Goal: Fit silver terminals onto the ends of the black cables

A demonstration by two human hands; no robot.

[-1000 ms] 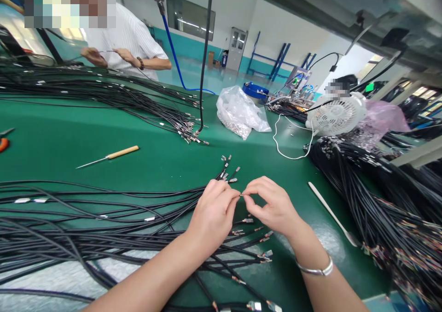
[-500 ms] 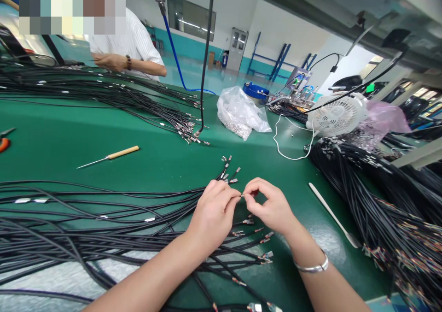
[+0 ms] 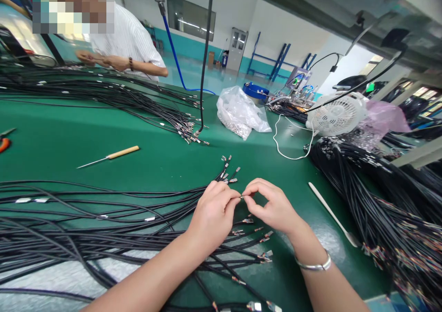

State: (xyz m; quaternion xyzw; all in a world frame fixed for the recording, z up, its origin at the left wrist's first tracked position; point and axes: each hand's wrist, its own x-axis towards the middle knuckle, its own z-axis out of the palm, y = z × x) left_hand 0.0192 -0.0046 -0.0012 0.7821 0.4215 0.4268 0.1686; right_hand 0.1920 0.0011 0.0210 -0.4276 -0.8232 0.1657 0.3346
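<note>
My left hand (image 3: pixel 213 213) and my right hand (image 3: pixel 272 207) meet fingertip to fingertip over the green table (image 3: pixel 69 137). Both are pinched on the small metal terminal (image 3: pixel 241 196) at the end of a thin black cable. That cable belongs to a loose bundle of black cables (image 3: pixel 86 229) that runs in from the left and passes under my left hand. Several more cable ends with metal terminals (image 3: pixel 228 173) lie just beyond my fingers and below my right palm.
A wooden-handled awl (image 3: pixel 110 156) lies on the table at the left. A white flat tool (image 3: pixel 333 216) lies to the right, beside a heap of black cables (image 3: pixel 386 210). Further back are a plastic bag (image 3: pixel 241 113), a white fan (image 3: pixel 336 114) and another person (image 3: pixel 122 42) handling cables.
My hands stay pinched on the same terminal with only slight finger shifts. The person at the far side has moved their hands along a cable.
</note>
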